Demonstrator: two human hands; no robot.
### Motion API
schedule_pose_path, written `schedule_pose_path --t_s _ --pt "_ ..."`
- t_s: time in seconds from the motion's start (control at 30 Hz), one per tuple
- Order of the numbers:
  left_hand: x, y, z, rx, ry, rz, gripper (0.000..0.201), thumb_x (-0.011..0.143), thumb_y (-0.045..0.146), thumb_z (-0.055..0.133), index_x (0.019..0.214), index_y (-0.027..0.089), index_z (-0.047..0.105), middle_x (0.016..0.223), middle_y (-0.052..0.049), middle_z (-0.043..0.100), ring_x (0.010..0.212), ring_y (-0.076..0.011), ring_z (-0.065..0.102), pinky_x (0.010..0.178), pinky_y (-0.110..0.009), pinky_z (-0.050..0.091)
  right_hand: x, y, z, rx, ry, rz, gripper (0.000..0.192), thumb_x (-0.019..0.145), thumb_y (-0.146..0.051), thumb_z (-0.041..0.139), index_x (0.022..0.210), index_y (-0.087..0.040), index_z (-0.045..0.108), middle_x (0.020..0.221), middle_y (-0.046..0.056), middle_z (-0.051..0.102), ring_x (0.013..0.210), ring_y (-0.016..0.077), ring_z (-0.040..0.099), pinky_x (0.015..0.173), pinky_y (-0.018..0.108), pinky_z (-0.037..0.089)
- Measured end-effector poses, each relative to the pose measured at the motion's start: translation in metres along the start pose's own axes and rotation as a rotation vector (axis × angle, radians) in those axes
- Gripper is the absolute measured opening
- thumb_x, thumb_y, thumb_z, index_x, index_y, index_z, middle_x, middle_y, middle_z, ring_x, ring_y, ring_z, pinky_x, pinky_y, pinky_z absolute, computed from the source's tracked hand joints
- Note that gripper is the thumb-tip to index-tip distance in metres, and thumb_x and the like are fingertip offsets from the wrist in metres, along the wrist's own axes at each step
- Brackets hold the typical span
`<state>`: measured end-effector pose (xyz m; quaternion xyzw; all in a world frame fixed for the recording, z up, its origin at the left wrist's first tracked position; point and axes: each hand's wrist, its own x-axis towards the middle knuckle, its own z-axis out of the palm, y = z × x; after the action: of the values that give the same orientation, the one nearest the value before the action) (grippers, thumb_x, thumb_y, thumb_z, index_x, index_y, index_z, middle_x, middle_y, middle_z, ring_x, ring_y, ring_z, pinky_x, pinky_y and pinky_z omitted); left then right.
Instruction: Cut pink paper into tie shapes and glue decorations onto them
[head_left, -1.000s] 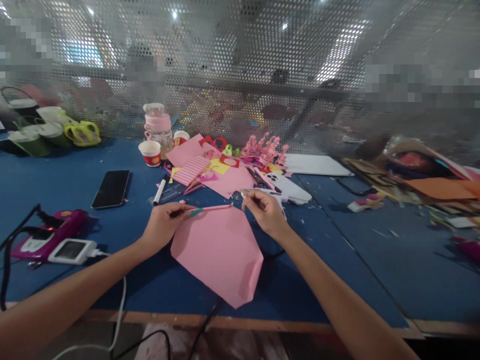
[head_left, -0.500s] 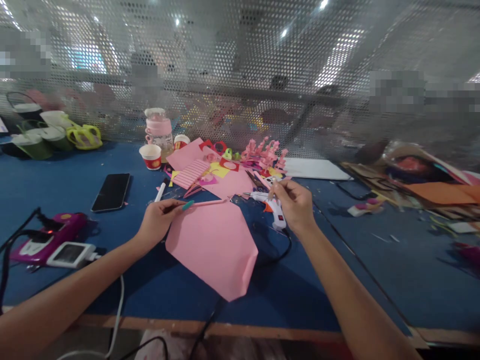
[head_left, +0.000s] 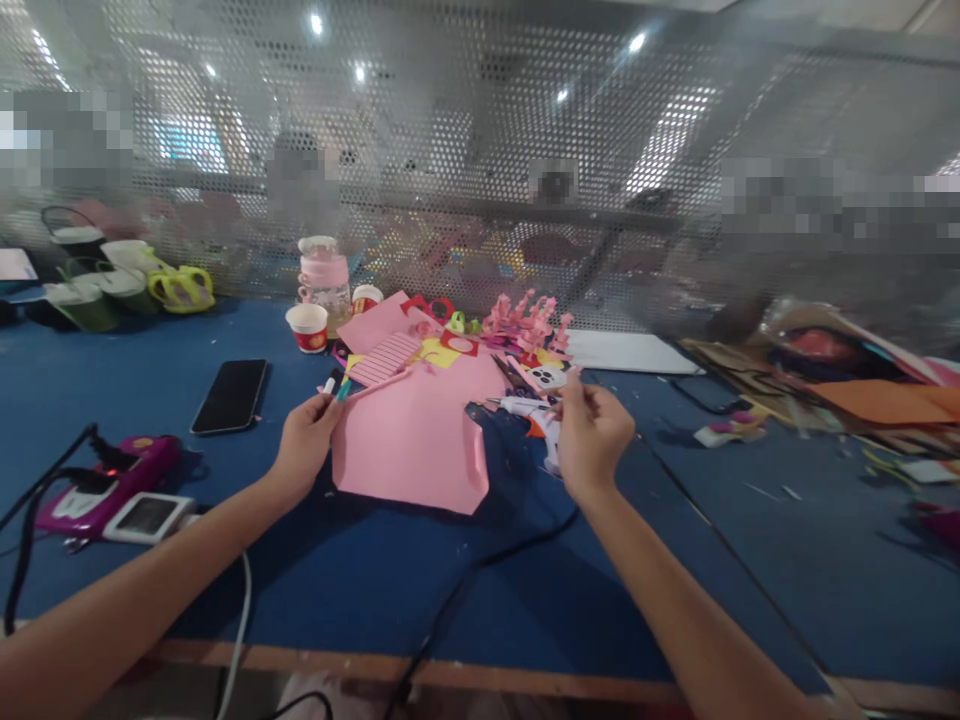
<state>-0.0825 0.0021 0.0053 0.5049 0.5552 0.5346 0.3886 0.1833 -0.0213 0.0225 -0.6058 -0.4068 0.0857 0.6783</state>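
Note:
My left hand (head_left: 306, 440) is closed at the left edge of a pink sheet of paper (head_left: 409, 440). A small teal piece (head_left: 343, 390) shows by its fingertips, with a white marker (head_left: 329, 383) just behind. The sheet has a narrow fold along its top left edge and another bent edge at the right. My right hand (head_left: 596, 435) is closed in a pinch, raised beside a white glue gun (head_left: 551, 445). Whatever its fingers hold, if anything, cannot be made out. Part of the glue gun is hidden behind this hand.
Pink and yellow paper scraps pile up behind the sheet, near pink paper flowers (head_left: 529, 325). A paper cup (head_left: 307, 328) and a bottle (head_left: 324, 280) stand at the back. Leftward lie a phone (head_left: 230, 396) and a purple power strip (head_left: 112, 485). A black cable (head_left: 480, 570) crosses the front.
My left hand has shifted left with the pink sheet, whose near edge has swung back and away. The right hand remains pinched by the glue gun. The whole view has tipped slightly upward.

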Motion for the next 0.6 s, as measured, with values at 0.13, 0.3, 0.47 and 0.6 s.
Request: schedule_pose_path --t_s 0.13,0.3,0.47,0.6 --pt "0.000 -0.003 0.001 0.005 -0.028 -0.005 0.033 0.062 0.047 0.059 0.064 0.014 0.055 0.055 0.004 0.049 0.051 -0.0068 0.039 0.047 -0.020 0.029 -0.016 0.004 0.015 0.161 -0.110 0.212 0.037 0.067 -0.053 0.057 0.061 -0.016 0.059 0.041 -0.001 0.052 0.036 0.0143 0.050 0.039 0.027 0.040" --pt "0.002 -0.006 0.001 0.028 -0.023 -0.030 0.032 0.063 0.048 0.054 0.061 0.016 0.052 0.054 0.004 0.049 0.048 -0.0081 0.040 0.046 -0.021 0.029 -0.020 0.010 0.026 0.340 -0.132 0.325 0.035 0.062 -0.050 0.062 0.059 -0.016 0.058 0.048 0.001 0.060 0.037 0.0151 0.053 0.038 0.028 0.043" --pt "0.003 -0.010 0.006 0.183 -0.104 0.003 0.029 0.062 0.045 0.054 0.064 0.016 0.054 0.054 0.002 0.052 0.053 -0.0120 0.046 0.050 -0.024 0.033 -0.014 0.006 0.034 0.406 -0.090 0.368 0.031 0.059 -0.046 0.065 0.058 -0.016 0.057 0.051 0.001 0.062 0.038 0.0133 0.054 0.040 0.027 0.046" --pt "0.003 -0.014 0.008 0.129 -0.242 0.003 0.030 0.058 0.038 0.060 0.077 0.015 0.055 0.066 -0.001 0.061 0.062 -0.0151 0.055 0.059 -0.026 0.039 -0.013 0.005 0.053 0.324 -0.203 0.439 0.026 0.072 -0.039 0.053 0.062 -0.016 0.055 0.065 0.005 0.068 0.046 0.0125 0.059 0.048 0.025 0.049"
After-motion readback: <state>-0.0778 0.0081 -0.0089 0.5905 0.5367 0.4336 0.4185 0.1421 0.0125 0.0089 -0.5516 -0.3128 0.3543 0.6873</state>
